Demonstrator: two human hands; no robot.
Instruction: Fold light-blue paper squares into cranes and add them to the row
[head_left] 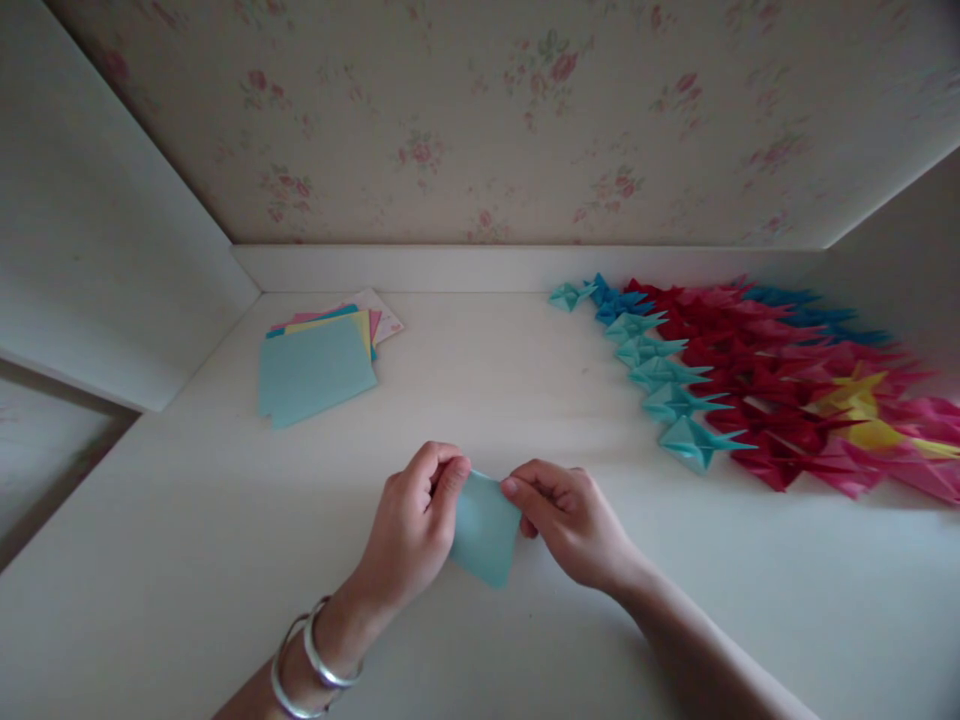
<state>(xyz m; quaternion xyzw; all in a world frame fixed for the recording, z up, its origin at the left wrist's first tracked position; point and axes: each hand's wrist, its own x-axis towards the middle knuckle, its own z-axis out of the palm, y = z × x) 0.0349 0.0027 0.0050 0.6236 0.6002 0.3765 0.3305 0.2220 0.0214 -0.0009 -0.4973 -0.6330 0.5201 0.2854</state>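
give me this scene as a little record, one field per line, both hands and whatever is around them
left hand: pinching the upper left edge of a pale teal paper sheet
right hand: pinching the sheet's upper right corner
left wrist: two silver-coloured round bangles
far left: fanned stack of coloured paper sheets, pale teal on top
right: rows of pointed folded-paper pieces in red, pink, blue, yellow, teal
surface: smooth white tabletop
background: floral wallpaper

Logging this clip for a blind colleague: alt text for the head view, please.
The left hand and right hand pinch a light-blue paper sheet over a white table. Beyond, a stack of coloured paper lies at left, rows of folded-paper figures at right, in blue, red, pink and yellow.
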